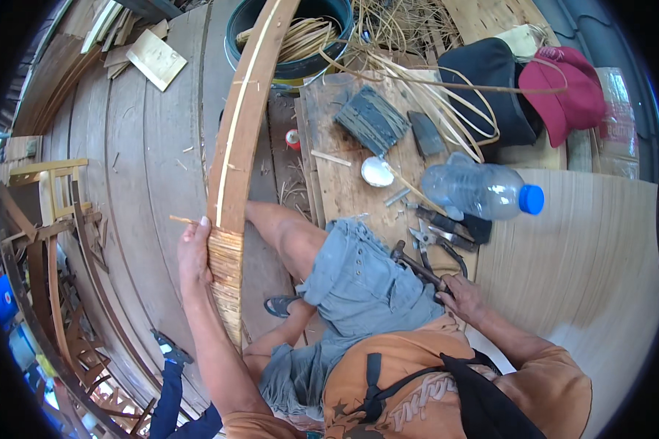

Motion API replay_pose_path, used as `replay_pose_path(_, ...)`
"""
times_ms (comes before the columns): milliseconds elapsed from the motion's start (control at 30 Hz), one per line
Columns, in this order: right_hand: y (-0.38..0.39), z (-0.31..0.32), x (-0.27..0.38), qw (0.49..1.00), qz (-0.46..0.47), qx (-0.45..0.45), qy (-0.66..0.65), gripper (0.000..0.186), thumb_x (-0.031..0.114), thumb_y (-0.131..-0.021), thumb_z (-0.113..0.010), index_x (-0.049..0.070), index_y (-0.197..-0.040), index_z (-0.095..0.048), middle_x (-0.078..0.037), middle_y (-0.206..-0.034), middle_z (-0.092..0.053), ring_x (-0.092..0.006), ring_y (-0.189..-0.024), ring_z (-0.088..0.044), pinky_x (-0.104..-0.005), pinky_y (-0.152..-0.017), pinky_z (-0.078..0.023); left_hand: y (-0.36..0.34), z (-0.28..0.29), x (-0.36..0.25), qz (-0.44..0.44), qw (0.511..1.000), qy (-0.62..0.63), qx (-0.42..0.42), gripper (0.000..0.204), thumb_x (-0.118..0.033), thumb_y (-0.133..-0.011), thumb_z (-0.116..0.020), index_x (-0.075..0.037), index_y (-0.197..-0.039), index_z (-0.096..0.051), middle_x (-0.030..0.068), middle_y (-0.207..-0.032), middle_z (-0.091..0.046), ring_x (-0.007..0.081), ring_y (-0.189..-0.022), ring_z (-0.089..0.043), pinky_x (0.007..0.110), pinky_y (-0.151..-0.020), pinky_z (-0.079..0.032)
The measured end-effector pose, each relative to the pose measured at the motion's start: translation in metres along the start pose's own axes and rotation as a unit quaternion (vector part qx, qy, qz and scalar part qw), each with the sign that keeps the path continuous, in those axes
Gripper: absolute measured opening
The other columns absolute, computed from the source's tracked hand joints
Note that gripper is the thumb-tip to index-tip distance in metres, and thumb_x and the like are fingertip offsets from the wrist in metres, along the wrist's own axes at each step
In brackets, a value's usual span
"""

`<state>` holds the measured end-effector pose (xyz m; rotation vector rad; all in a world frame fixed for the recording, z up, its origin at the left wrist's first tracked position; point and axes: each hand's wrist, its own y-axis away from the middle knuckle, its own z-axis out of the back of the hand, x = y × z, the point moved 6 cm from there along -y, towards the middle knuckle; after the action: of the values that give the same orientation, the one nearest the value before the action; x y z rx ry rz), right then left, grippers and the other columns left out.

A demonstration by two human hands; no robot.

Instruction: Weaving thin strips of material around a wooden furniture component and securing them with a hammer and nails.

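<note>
My left hand (195, 252) is closed around the left edge of a long curved wooden piece (231, 175), which rises from my lap toward the bucket. A pale strip (243, 95) runs along the wood's face. Below, tight bands of cane wrapping (225, 271) cover the wood beside my hand, and a short cane end (183, 219) sticks out left at my fingertips. At the right, my right hand (461, 295) grips the handle of a hammer (417, 268), its head resting near my shorts and the board. Pliers-like cutters (425, 240) lie just beyond the hammer.
A bucket (234, 55) holds coiled cane (300, 38). On a wooden board (329, 186) are a dark grooved block (373, 121), a small white dish (377, 172) and a blue-capped plastic bottle (476, 190). Black (483, 88) and maroon (564, 95) caps lie beyond. Another person's leg (170, 391) shows lower left.
</note>
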<state>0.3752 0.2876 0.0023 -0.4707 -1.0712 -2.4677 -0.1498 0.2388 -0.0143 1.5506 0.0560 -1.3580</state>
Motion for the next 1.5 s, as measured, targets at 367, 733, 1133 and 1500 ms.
replay_pose_path(367, -0.049, -0.009, -0.017, 0.975, -0.037, -0.214, -0.043, 0.02, 0.015, -0.087, -0.053, 0.002, -0.102, -0.056, -0.023, -0.095, -0.06, -0.0398, -0.09, -0.06, -0.0439, -0.076, -0.047, 0.104, 0.013, 0.086, -0.006, 0.999, -0.004, 0.033, 0.02, -0.021, -0.092, -0.056, -0.002, -0.094, -0.057, 0.0044, -0.083, -0.061, 0.0105, -0.071, -0.056, 0.027, -0.066, -0.047)
replay_pose_path(733, -0.056, -0.008, -0.001, 0.981, -0.046, -0.179, -0.056, 0.037, 0.029, -0.082, -0.064, 0.001, -0.104, -0.056, -0.022, -0.093, -0.064, -0.0396, -0.09, -0.061, -0.0423, -0.074, -0.047, 0.158, 0.052, 0.115, -0.076, 0.997, -0.033, 0.001, 0.02, -0.021, -0.089, -0.061, -0.002, -0.084, -0.058, -0.0001, -0.076, -0.056, 0.007, -0.067, -0.049, 0.024, -0.062, -0.042)
replay_pose_path(1133, -0.009, -0.031, 0.018, 0.964, 0.091, -0.239, -0.077, 0.023, 0.015, -0.084, -0.061, 0.0, -0.101, -0.058, -0.019, -0.095, -0.06, -0.035, -0.089, -0.059, -0.0388, -0.08, -0.046, 0.148, 0.081, 0.138, -0.073, 0.995, -0.056, -0.045, 0.018, -0.018, -0.088, -0.06, -0.001, -0.082, -0.06, 0.0, -0.073, -0.056, 0.0067, -0.068, -0.048, 0.024, -0.063, -0.042)
replay_pose_path(1500, -0.045, 0.006, 0.001, 0.977, -0.089, -0.14, 0.131, 0.029, 0.024, -0.086, -0.055, 0.003, -0.105, -0.054, -0.026, -0.1, -0.061, -0.0435, -0.095, -0.058, -0.0496, -0.079, -0.045, 0.143, 0.112, 0.153, -0.112, 0.968, -0.187, -0.126, 0.052, -0.045, -0.093, -0.048, 0.004, -0.092, -0.064, 0.0165, -0.083, -0.067, 0.0242, -0.078, -0.063, 0.036, -0.073, -0.047)
